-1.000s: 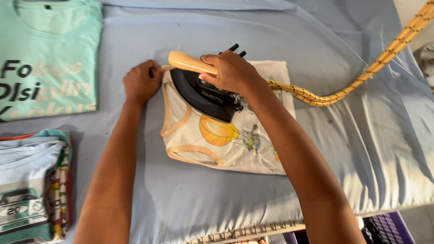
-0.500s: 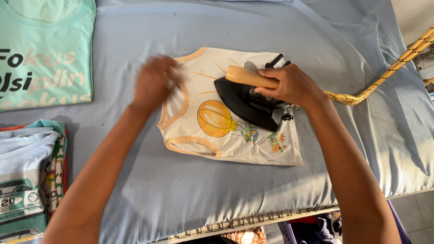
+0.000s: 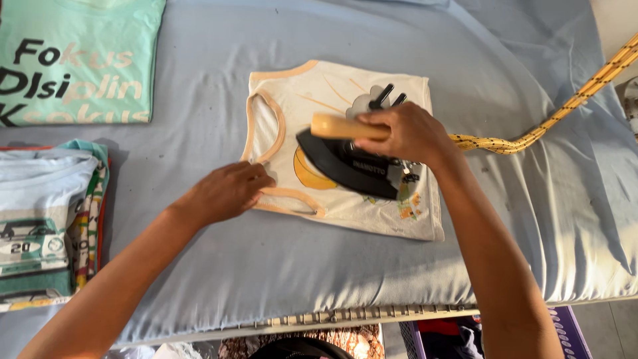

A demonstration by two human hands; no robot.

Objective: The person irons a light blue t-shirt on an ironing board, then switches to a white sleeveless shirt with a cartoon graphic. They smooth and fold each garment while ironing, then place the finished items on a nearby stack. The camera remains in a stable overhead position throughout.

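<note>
A small white sleeveless shirt (image 3: 345,86) with orange trim and an orange print lies flat on the blue padded table (image 3: 199,266). My right hand (image 3: 409,133) grips the wooden handle of a black iron (image 3: 352,166) that rests on the shirt's middle. The fingers of my left hand (image 3: 226,193) press down on the shirt's lower left edge, by the armhole trim. A yellow braided cord (image 3: 531,136) runs from the iron off to the upper right.
A mint green T-shirt (image 3: 80,60) with lettering lies flat at the top left. A stack of folded clothes (image 3: 46,226) sits at the left edge. The table's front edge runs along the bottom, with a purple crate (image 3: 565,332) and fabric below it.
My left hand has come down from the shirt's upper left corner to its lower left edge. The iron has slid across the shirt and now sits over the orange print.
</note>
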